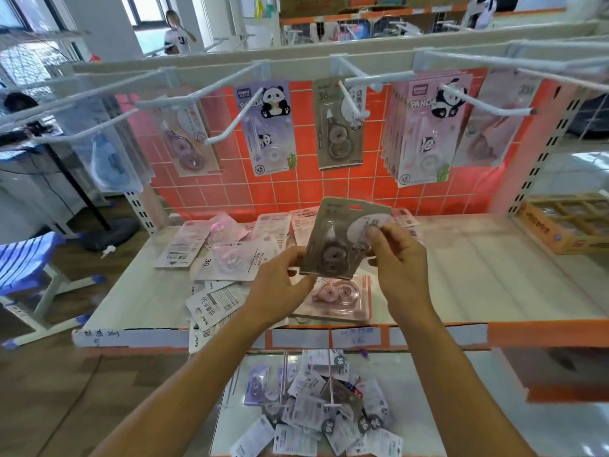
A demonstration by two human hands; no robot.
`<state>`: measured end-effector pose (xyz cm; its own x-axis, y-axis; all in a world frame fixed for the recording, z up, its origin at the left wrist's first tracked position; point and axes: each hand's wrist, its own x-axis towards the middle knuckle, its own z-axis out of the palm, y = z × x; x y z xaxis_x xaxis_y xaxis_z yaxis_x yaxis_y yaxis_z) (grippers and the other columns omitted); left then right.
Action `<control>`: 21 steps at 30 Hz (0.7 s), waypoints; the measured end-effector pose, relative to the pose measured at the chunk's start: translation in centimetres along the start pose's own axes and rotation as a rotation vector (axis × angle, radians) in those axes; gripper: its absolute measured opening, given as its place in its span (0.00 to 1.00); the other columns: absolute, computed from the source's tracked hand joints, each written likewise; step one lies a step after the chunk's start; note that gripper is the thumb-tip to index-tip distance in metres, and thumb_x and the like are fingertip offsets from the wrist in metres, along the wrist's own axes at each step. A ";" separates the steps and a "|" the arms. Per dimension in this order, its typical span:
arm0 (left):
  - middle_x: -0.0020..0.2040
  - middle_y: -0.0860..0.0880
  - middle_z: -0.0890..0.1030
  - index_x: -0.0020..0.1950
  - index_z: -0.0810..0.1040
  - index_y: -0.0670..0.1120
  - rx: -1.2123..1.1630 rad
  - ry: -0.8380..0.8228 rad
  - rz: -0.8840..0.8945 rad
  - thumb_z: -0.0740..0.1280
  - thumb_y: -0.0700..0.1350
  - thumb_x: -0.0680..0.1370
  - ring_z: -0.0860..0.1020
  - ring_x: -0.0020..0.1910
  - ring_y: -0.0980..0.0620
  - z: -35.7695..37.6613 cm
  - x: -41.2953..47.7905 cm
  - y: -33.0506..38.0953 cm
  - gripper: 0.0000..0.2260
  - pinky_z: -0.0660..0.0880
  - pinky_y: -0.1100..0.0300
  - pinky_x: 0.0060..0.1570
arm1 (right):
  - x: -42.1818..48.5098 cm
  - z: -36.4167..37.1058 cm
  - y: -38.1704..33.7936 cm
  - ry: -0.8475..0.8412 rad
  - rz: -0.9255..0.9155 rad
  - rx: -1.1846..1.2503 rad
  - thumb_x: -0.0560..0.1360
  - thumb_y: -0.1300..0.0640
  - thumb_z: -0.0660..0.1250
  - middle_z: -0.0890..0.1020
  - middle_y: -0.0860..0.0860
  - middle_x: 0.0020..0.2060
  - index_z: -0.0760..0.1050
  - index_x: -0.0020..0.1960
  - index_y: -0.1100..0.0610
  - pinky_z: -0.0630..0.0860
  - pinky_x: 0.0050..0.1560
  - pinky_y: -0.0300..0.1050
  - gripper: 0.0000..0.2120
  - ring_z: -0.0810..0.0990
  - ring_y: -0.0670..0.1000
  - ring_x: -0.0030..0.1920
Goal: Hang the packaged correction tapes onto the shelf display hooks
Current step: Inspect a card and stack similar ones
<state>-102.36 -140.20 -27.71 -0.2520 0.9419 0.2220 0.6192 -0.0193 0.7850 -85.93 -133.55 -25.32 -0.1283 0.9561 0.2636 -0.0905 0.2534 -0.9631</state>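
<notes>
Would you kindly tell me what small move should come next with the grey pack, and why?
Probably raise the grey pack until its hang hole meets the tip of the hook bearing the matching hung pack: left hand and right hand hold it, hole on top, below that hook.

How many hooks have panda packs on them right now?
2. One holds the purple panda pack, left of the hanging grey pack; the other holds the pink panda stack, right of it. Further cards may be hidden behind the purple one.
</notes>
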 end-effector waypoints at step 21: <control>0.44 0.52 0.84 0.48 0.78 0.56 -0.226 0.028 0.156 0.71 0.35 0.73 0.83 0.45 0.56 -0.9 0.0 4.0 0.15 0.80 0.61 0.46 | -0.4 -0.7 -6.2 0.075 -0.220 0.095 0.77 0.59 0.66 0.83 0.40 0.34 0.79 0.40 0.45 0.74 0.39 0.35 0.11 0.78 0.40 0.38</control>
<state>-100.56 -140.63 -24.02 -0.1888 0.9120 0.3641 0.4713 -0.2411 0.8484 -84.66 -135.41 -19.46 -0.0224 0.8887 0.4579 -0.2006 0.4447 -0.8729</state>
